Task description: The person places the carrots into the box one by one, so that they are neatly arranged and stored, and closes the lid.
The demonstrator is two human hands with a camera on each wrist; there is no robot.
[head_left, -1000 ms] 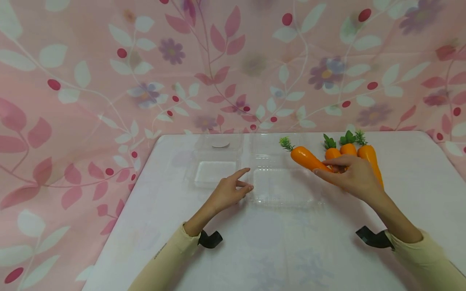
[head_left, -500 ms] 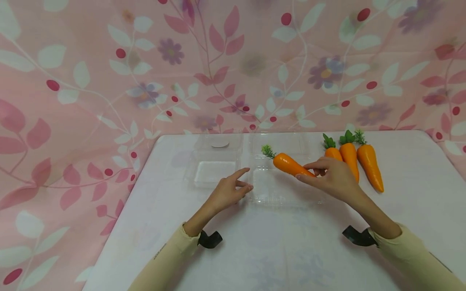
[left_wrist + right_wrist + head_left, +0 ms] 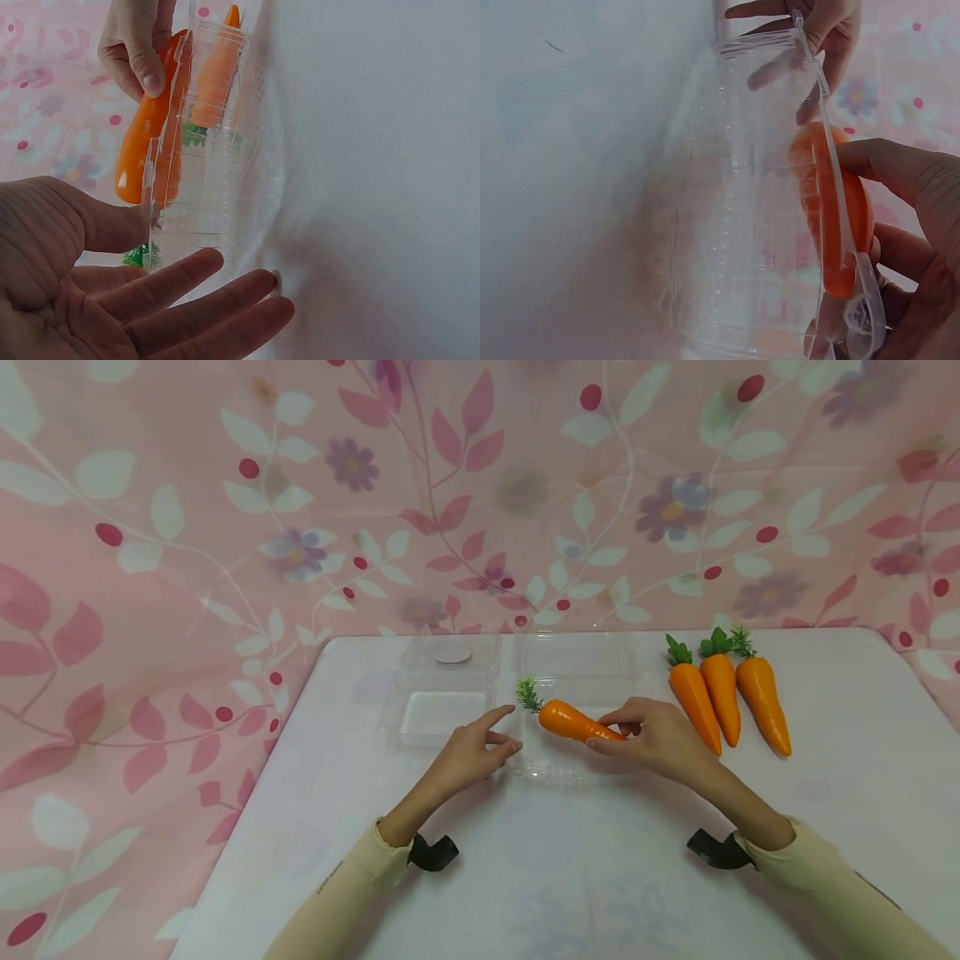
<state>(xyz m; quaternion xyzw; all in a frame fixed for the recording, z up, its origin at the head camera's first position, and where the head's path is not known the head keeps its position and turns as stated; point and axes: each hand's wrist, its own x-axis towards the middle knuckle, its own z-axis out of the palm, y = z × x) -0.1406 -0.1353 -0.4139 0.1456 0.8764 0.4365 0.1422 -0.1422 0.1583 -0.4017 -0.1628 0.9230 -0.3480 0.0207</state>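
Observation:
An orange carrot [image 3: 572, 722] with a green leafy top lies at a slant over the right clear plastic container [image 3: 555, 770]. Its narrow end is pinched between the thumb and fingers of my right hand [image 3: 660, 739]. The leafy top points left, towards my left hand [image 3: 474, 756]. That hand stays at the container's left side with fingers loosely extended, holding nothing; whether it touches the wall is unclear. In the left wrist view the carrot [image 3: 146, 146] shows at the container's [image 3: 199, 225] open top. The right wrist view has the carrot [image 3: 851, 217] partly behind the clear wall.
A second clear container [image 3: 442, 718] stands open to the left, its lid folded back. Several things share the white table [image 3: 585, 877]: to the right lie three more carrots [image 3: 722, 697] side by side. A pink floral cloth [image 3: 480, 493] hangs behind the table.
My right hand has carried the carrot left and down from beside the other carrots to over the right container. The left hand has kept its place.

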